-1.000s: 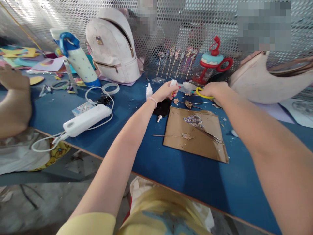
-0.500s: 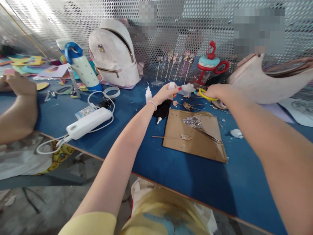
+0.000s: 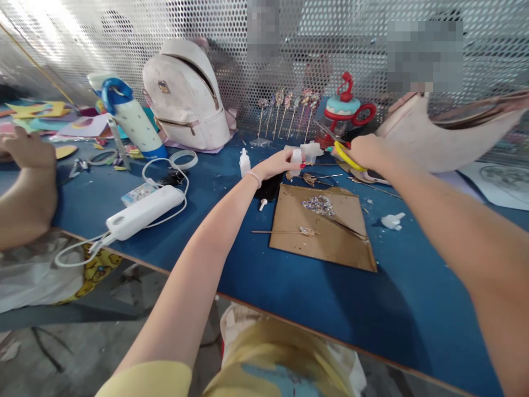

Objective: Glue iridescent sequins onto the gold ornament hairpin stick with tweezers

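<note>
Our L hand [image 3: 276,164] pinches white container [image 3: 296,158], R hand [image 3: 367,151] grips scissors [image 3: 345,156] (nr cup [image 3: 343,105], which a careless swing could tip).

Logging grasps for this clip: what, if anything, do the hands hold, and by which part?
The right hand holds yellow-handled scissors by the handle. The left hand holds a small white container between thumb and fingers; its exact part is unclear.

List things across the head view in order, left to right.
Cream-and-blue bottle, white zippered backpack, white nozzle-tipped bottle, left hand holding a small white cylinder, right hand holding a yellow looped handle, white printed paper.
</note>
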The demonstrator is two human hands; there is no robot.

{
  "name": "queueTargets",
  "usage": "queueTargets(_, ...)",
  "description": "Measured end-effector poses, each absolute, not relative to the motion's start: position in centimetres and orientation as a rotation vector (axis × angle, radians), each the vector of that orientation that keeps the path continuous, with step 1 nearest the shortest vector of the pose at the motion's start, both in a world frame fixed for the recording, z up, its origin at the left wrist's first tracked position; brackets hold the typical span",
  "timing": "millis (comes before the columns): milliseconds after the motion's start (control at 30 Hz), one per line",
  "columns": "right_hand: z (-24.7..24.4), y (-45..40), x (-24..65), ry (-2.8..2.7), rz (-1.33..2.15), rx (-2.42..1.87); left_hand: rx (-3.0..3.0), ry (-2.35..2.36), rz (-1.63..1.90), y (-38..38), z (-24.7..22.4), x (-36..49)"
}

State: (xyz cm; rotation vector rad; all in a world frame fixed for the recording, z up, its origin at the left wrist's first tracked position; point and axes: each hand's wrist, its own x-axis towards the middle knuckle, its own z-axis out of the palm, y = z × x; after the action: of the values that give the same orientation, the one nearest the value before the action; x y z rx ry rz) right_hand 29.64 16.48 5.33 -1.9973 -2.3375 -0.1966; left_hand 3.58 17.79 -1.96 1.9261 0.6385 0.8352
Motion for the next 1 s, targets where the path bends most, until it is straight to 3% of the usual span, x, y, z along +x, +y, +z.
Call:
queueTargets(500, 5.7, 14.4, 27.0, -2.275, -0.205, -2.038, 2.121, 0.692, 0.566, 18.0, -2.2, 4.9)
queueTargets(1000, 6.0, 13.9, 26.2, -2.303, -0.303, -2.067, 2.175, 0.708, 0.558, 17.4, -0.5, 4.0)
